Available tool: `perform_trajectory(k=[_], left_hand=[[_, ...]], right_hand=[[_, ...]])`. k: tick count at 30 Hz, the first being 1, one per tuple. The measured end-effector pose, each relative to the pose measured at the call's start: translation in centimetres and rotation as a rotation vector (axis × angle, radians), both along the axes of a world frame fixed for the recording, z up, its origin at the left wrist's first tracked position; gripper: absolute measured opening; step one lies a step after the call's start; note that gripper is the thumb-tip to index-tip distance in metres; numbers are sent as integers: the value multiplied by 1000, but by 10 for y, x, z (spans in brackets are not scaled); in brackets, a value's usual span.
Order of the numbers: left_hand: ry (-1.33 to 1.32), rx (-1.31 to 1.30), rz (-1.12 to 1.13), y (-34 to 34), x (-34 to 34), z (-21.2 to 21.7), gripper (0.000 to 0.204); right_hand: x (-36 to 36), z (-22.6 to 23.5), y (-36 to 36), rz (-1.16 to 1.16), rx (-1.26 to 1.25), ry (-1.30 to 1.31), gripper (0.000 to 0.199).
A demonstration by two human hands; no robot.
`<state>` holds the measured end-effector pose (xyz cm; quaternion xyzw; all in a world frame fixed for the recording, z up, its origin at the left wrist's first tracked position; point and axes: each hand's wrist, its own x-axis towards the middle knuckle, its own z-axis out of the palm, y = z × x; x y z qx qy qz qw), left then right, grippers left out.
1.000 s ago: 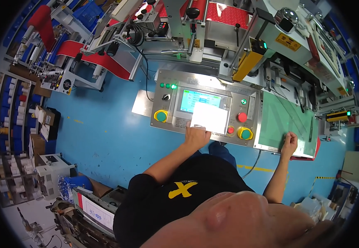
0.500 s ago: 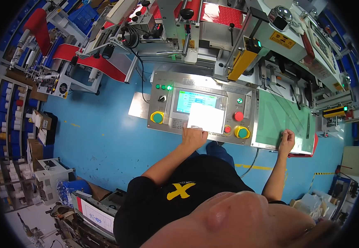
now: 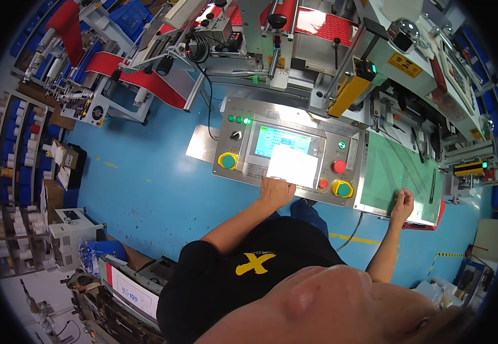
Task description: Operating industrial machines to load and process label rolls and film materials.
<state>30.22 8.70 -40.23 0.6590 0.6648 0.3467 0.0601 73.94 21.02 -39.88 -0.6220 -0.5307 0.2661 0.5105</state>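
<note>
My left hand (image 3: 277, 192) is at the front edge of a metal control panel (image 3: 243, 168), its fingers closed on the lower edge of a white sheet (image 3: 293, 166). The sheet covers the lower part of the panel's lit touchscreen (image 3: 272, 140). Over the front edge of a green mat (image 3: 378, 186), to the right of the panel, my right hand (image 3: 402, 204) has its fingers curled together. Whether anything is in those fingers is hidden. A clear ruler (image 3: 405, 159) and a thin dark rod (image 3: 433, 186) lie on the mat.
Red buttons (image 3: 339, 166) and yellow-ringed green buttons (image 3: 228, 161) stand out from the panel. Behind it rises a machine with a yellow sensor bar (image 3: 349, 96) and red web material (image 3: 323, 26). Shelves of rolls (image 3: 22, 132) line the left, beyond the blue floor (image 3: 140, 189).
The view has shifted, so the panel and machines appear farther right and slightly lower. My left hand stays on the white sheet, and my right hand remains curled at the mat's edge.
</note>
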Motion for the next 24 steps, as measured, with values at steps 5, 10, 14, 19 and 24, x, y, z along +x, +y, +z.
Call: perform_trajectory(k=[5,10,14,19,24], left_hand=[[-30,39,17,2,0,5,14],[-32,-4,-12,-4,1,5,12],[1,19,16,-6,2,-3,11],[29,-121,-45,-3,-4,-5,10],[-5,98,-48,0,-14,9,17]], right_hand=[[0,0,3,14,-1,11,14],[3,-2,-3,5,13,18,14],[0,2,-7,1,-16,32,13],[-3,9,-6,-50,-10,-130,17],[-7,8,2,-30,-4,-27,15]])
